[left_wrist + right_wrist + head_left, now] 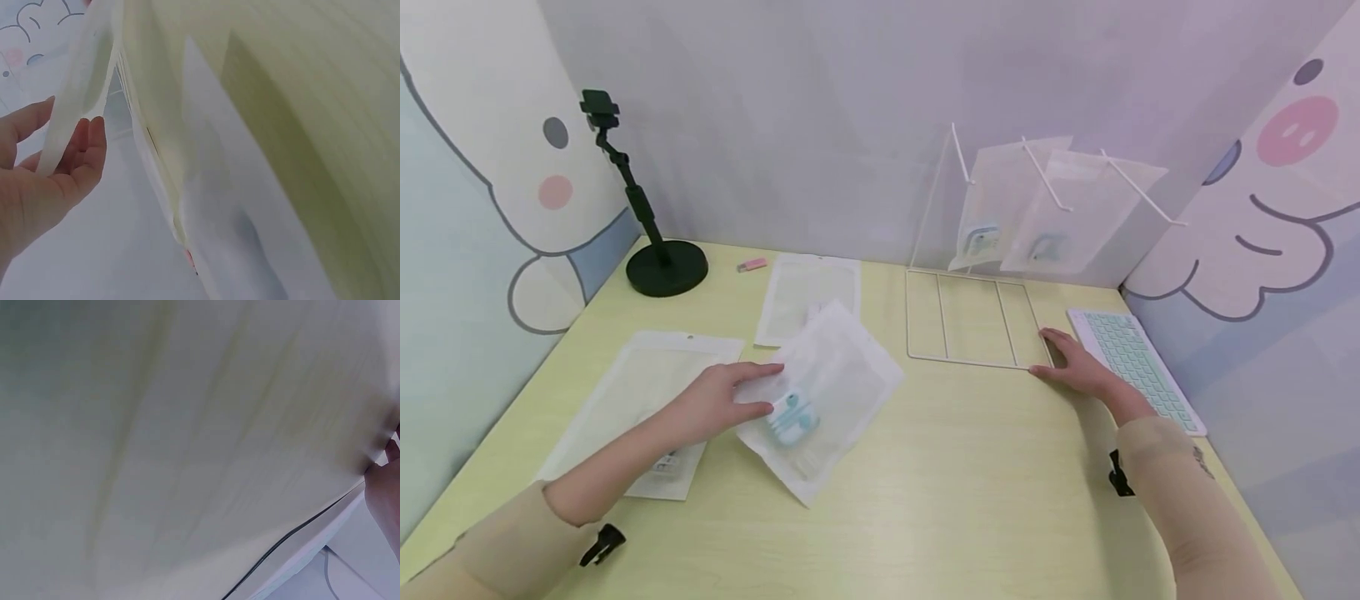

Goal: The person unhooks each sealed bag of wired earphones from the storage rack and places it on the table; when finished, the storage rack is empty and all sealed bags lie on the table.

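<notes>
My left hand [707, 407] pinches the left edge of a white translucent pouch [857, 367], thumb on one side and fingers on the other. Inside the pouch shows a light-blue and white rounded item [793, 418]. In the left wrist view, the pouch [75, 81] passes between thumb and fingertips of that hand [56, 162]. A white wire rack [970, 362] stands toward the back wall with two similar pouches [1000, 200] hanging from its hooks. At the rack base's front right corner rests my right hand [1078, 367], thumb and index finger spread apart.
Two more flat pouches [632, 375] [812, 279] lie on the table at left and back. A pink USB stick [752, 264] lies near a black phone stand [666, 268]. At the right edge is a keyboard [1138, 367] with mint keys.
</notes>
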A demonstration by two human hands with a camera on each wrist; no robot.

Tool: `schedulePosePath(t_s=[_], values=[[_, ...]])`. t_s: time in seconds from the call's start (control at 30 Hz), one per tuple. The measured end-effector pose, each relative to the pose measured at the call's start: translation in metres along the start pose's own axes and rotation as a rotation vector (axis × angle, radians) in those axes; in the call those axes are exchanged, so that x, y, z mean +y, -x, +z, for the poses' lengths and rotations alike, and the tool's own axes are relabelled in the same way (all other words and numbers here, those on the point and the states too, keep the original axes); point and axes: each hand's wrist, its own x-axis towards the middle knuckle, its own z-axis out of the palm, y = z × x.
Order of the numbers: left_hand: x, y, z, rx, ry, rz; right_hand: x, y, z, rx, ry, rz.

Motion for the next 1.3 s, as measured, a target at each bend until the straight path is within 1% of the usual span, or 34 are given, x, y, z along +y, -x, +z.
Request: schedulePosePath(t_s=[0.2, 0.3, 0.43, 0.5, 0.63, 0.73, 0.8, 0.93, 1.17, 1.3], values=[[-0.012, -0.001, -0.003, -0.080, -0.052, -0.015, 0.002, 0.000, 0.000, -0.006, -0.004, -0.002], [-0.017, -0.003, -0.004, -0.117, -0.057, -0.013, 0.002, 0.001, 0.000, -0.005, -0.004, -0.003], [-0.025, -0.005, -0.007, -0.174, -0.051, -0.029, 0.001, 0.001, 0.000, 0.001, -0.005, -0.010], [-0.029, -0.006, -0.008, -0.212, -0.052, -0.049, 0.000, 0.001, -0.001, -0.001, -0.004, -0.011], [-0.036, -0.007, -0.010, -0.301, -0.068, -0.069, 0.000, 0.002, -0.001, -0.007, -0.004, -0.006], [-0.039, -0.006, -0.010, -0.353, -0.083, -0.060, 0.000, 0.001, 0.000, -0.003, -0.004, -0.009], [-0.039, -0.004, -0.010, -0.377, -0.091, -0.058, 0.000, 0.001, 0.000, 0.000, -0.002, -0.016], [-0.037, 0.000, -0.008, -0.395, -0.111, -0.082, -0.001, 0.001, -0.001, 0.009, -0.003, -0.031], [-0.030, 0.009, -0.007, -0.382, -0.168, -0.149, -0.002, 0.001, -0.002, 0.007, -0.006, -0.037], [-0.028, 0.012, -0.008, -0.380, -0.177, -0.158, -0.002, 0.001, -0.002, 0.013, -0.001, -0.036]])
